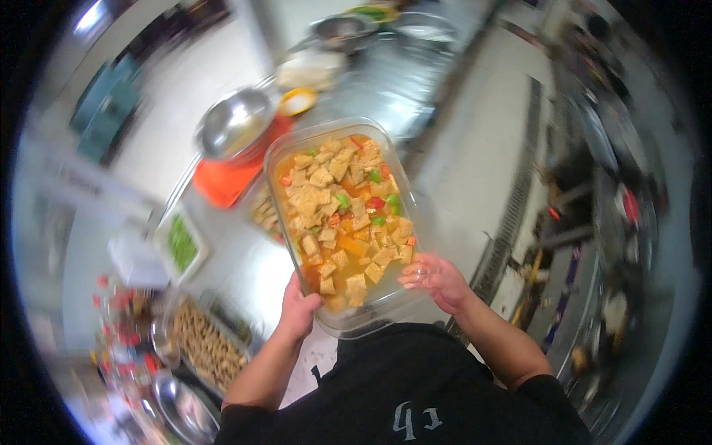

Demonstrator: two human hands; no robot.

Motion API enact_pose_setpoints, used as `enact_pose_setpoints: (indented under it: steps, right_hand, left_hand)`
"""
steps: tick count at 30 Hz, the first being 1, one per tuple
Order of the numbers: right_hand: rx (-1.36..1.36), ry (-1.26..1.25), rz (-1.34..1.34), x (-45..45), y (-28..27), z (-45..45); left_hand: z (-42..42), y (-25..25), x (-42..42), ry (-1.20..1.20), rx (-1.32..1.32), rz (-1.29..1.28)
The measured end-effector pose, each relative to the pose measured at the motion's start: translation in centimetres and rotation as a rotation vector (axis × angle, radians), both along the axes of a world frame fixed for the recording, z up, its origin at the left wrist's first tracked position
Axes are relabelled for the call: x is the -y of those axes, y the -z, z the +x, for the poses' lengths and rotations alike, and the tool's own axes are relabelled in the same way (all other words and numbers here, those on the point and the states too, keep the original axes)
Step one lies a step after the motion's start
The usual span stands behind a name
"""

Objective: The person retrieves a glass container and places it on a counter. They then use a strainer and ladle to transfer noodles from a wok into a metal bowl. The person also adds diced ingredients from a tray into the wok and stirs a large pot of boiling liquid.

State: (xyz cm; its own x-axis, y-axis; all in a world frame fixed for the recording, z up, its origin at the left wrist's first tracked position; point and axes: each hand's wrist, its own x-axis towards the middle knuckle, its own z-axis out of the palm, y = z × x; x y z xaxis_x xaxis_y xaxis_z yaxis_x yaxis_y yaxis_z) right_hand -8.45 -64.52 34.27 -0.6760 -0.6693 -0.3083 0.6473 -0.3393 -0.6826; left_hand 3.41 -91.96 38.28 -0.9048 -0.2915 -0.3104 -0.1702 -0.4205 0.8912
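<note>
A clear rectangular plastic tub [367,316] is held tilted in front of my chest. Inside it, tan tofu-like pieces [320,194] lie in orange liquid among green and red vegetable bits. My left hand [298,306] grips the near left corner, its thumb over the rim. On the opposite side, my right hand [436,278] supports the tub's right wall, with some fingertips seen through the clear plastic. Beneath the far left side, another container of food [263,212] is partly hidden by the tub.
A stainless steel table [233,267] runs along the left. On it are a steel bowl [236,125], an orange-red tray [225,181], a white tray of chopped greens [182,243] and a bin of brown pieces [206,345]. Blurred cooking equipment [589,222] and a floor drain grate [512,211] lie right.
</note>
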Motion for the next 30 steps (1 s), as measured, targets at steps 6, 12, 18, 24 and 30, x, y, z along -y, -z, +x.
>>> enact_pose_setpoints:
  steps: [6,12,18,24,30]
  right_hand:
    - [-0.125,0.532,0.081,-22.9,-1.8,8.8]
    - [-0.134,1.055,0.277,-39.4,-5.4,20.9]
    - [-0.021,1.587,0.436,-53.1,-5.6,35.8]
    - [0.311,1.944,0.597,-60.7,-9.8,43.3]
    - [0.746,1.916,0.872,-73.5,-13.8,46.4]
  left_hand:
    - [-5.6,-1.1,-19.8,0.479,-0.036,-0.018]
    - [-7.7,-3.4,-43.5,1.046,-0.048,0.118]
    - [-2.6,-1.3,-68.0,1.617,0.007,0.225]
    - [2.2,2.8,-85.4,2.045,0.439,0.181]
    - [9.4,9.9,-100.5,2.262,0.636,0.313]
